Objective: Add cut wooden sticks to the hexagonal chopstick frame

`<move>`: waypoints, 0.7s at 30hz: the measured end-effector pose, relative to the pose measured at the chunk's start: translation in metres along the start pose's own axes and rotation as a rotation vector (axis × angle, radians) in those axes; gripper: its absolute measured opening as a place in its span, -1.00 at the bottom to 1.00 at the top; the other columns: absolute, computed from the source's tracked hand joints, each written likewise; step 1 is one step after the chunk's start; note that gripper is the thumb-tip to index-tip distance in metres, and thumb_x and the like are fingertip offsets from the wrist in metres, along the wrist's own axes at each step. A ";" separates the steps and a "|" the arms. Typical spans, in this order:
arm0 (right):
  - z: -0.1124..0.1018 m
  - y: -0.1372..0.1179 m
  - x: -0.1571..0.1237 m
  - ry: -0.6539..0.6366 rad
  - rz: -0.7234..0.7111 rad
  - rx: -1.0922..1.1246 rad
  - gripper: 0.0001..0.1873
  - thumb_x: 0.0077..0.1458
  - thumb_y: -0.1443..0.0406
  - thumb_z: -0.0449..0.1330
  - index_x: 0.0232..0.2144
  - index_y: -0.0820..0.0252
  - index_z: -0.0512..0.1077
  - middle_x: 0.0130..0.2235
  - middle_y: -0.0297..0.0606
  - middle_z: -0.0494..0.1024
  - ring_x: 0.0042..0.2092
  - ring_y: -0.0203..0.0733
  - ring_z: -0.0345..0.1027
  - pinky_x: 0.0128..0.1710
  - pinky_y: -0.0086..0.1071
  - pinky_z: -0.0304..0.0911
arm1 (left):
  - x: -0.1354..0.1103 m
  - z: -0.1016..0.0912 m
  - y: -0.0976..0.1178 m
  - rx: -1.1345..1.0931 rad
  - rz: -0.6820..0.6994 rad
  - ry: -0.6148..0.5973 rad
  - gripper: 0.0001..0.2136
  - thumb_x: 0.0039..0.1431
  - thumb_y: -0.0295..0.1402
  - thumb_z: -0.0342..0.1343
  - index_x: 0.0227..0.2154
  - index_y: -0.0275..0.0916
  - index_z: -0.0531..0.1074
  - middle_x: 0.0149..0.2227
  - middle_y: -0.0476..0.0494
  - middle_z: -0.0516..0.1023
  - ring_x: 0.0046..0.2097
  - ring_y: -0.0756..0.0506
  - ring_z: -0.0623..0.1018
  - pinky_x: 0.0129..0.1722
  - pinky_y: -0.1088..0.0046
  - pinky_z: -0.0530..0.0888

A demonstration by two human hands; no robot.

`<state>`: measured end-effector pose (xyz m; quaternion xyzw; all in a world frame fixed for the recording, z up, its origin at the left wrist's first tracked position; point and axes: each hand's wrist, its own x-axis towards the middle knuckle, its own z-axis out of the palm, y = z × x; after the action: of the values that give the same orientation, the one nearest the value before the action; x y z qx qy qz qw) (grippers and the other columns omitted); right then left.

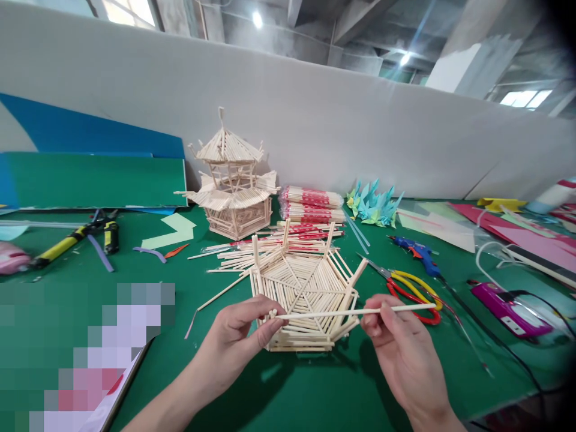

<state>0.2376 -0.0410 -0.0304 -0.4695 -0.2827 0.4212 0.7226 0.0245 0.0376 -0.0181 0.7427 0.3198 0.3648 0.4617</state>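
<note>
A hexagonal frame of thin wooden sticks (306, 288) stands on the green table (315, 390) in front of me. My left hand (238, 339) is closed, its fingertips pinching the left end of a long thin wooden stick (342, 312) against the frame's near left side. My right hand (396, 339) pinches the same stick further right. The stick lies level across the frame's front, its right end reaching over the scissors.
A finished stick pagoda (231, 183) stands behind, with loose sticks (270, 252) and wrapped stick bundles (310, 204). Red-and-yellow scissors (411, 288), a blue glue gun (416, 249), paper cranes (373, 204), a pink device (510, 306) with cables lie right; yellow-handled cutters (72, 240) left.
</note>
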 end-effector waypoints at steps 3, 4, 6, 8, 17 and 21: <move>0.003 -0.002 -0.002 0.001 -0.025 -0.027 -0.84 -0.06 0.18 0.26 -0.47 0.14 0.53 -0.50 -0.32 0.43 -0.48 -0.39 0.22 -0.52 -0.54 0.19 | -0.001 0.000 -0.002 -0.012 0.003 -0.002 -0.85 0.11 -0.35 0.05 -0.49 -0.24 0.48 -0.49 -0.08 0.48 -0.43 -0.03 0.41 -0.45 0.51 0.33; 0.004 -0.002 -0.003 0.003 -0.029 -0.036 -0.84 -0.06 0.18 0.26 -0.47 0.14 0.53 -0.50 -0.32 0.42 -0.49 -0.38 0.22 -0.53 -0.54 0.19 | -0.001 0.000 -0.003 -0.014 0.006 -0.003 -0.85 0.11 -0.35 0.05 -0.48 -0.23 0.48 -0.49 -0.08 0.47 -0.43 -0.03 0.40 -0.45 0.51 0.33; 0.006 -0.002 -0.006 0.008 -0.029 -0.051 -0.84 -0.07 0.18 0.26 -0.48 0.14 0.53 -0.51 -0.31 0.42 -0.49 -0.38 0.21 -0.54 -0.53 0.18 | -0.001 -0.001 -0.003 -0.009 0.002 -0.008 -0.85 0.11 -0.35 0.05 -0.48 -0.23 0.48 -0.49 -0.07 0.47 -0.43 -0.02 0.40 -0.45 0.52 0.32; 0.007 0.000 -0.010 0.011 -0.012 -0.059 -0.82 -0.07 0.17 0.26 -0.48 0.15 0.53 -0.53 -0.32 0.41 -0.50 -0.38 0.21 -0.54 -0.52 0.17 | -0.001 -0.001 -0.002 -0.004 -0.007 -0.015 -0.84 0.11 -0.34 0.05 -0.50 -0.24 0.47 -0.49 -0.07 0.46 -0.44 -0.02 0.39 -0.45 0.52 0.32; 0.005 0.015 -0.020 0.020 0.033 0.012 -0.83 -0.05 0.17 0.24 -0.47 0.17 0.50 -0.57 -0.34 0.37 -0.52 -0.38 0.15 -0.54 -0.52 0.11 | 0.002 -0.002 0.005 -0.021 -0.054 -0.032 -0.83 0.09 -0.35 0.04 -0.50 -0.29 0.47 -0.49 -0.11 0.45 -0.44 -0.04 0.39 -0.44 0.49 0.32; 0.008 0.022 -0.024 0.043 0.047 0.079 -0.85 -0.02 0.19 0.23 -0.42 0.14 0.48 -0.59 -0.38 0.33 -0.54 -0.39 0.12 -0.55 -0.52 0.07 | 0.001 -0.001 0.003 -0.042 -0.052 -0.039 -0.84 0.09 -0.35 0.05 -0.49 -0.30 0.48 -0.49 -0.11 0.45 -0.43 -0.04 0.39 -0.43 0.49 0.33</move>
<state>0.2122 -0.0538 -0.0478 -0.4561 -0.2391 0.4385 0.7366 0.0245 0.0381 -0.0142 0.7313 0.3222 0.3449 0.4924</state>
